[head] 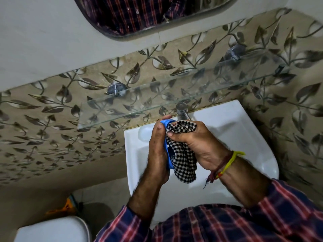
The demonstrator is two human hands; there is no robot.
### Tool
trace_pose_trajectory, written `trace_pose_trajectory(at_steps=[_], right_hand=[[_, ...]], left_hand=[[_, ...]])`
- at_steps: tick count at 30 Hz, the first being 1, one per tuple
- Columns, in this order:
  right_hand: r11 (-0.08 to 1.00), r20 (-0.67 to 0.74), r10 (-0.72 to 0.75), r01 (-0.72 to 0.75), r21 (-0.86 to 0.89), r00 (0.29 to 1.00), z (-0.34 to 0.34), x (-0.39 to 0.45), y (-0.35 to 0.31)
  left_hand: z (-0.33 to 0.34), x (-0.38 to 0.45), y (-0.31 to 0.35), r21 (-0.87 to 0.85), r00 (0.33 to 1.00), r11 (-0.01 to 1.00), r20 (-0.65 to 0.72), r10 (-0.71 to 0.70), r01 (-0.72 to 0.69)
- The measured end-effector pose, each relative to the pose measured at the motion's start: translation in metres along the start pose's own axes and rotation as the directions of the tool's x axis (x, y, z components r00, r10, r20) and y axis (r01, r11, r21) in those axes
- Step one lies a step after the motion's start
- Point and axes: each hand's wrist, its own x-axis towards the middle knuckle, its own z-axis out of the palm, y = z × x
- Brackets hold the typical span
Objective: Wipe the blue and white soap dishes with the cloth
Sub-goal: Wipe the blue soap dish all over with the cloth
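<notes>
My left hand (158, 151) holds the blue soap dish (169, 151) on edge above the white washbasin (244, 137). Only the dish's rim and a strip with holes show between hand and cloth. My right hand (195, 144) grips a black-and-white checked cloth (183, 161) and presses it against the inner face of the dish. The cloth hangs down below both hands. I cannot pick out a separate white soap dish; an oval soap recess (144, 134) shows at the basin's back left corner.
A metal tap (181, 110) stands just behind my hands. A glass shelf (139, 109) on two metal brackets juts from the leaf-patterned tiles above the basin. A mirror (139, 14) hangs higher up. A white toilet (52, 229) sits at lower left.
</notes>
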Motion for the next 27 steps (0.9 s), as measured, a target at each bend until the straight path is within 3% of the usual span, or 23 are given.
trace_pose_trajectory(at_steps=[7, 11, 15, 19, 23, 27], right_hand=[[0.994, 0.037, -0.069, 0.072, -0.088, 0.997, 0.001, 0.005, -0.007], [0.966, 0.114, -0.08, 0.105, -0.236, 0.99, 0.0, 0.001, -0.001], [0.981, 0.113, -0.079, 0.098, -0.17, 0.99, -0.006, 0.006, -0.002], [0.936, 0.17, -0.045, 0.101, -0.336, 0.984, -0.007, 0.0, 0.012], [0.955, 0.155, -0.047, 0.09, -0.283, 0.987, -0.008, 0.004, 0.012], [0.891, 0.208, -0.05, 0.138, -0.432, 0.977, -0.009, 0.001, 0.016]], left_hand=[[0.003, 0.002, 0.003, -0.028, 1.0, 0.999, 0.008, -0.027, 0.028], [0.001, 0.007, 0.014, -0.004, 0.999, 0.999, 0.0, -0.039, 0.039], [0.003, 0.001, 0.007, -0.012, 0.996, 0.996, -0.013, -0.085, 0.085], [-0.003, 0.006, 0.013, 0.001, 0.997, 0.997, -0.004, -0.078, 0.078], [-0.001, 0.006, 0.013, -0.047, 0.995, 0.994, -0.014, -0.095, 0.094], [-0.005, 0.011, 0.016, -0.058, 0.997, 0.995, -0.008, -0.077, 0.076]])
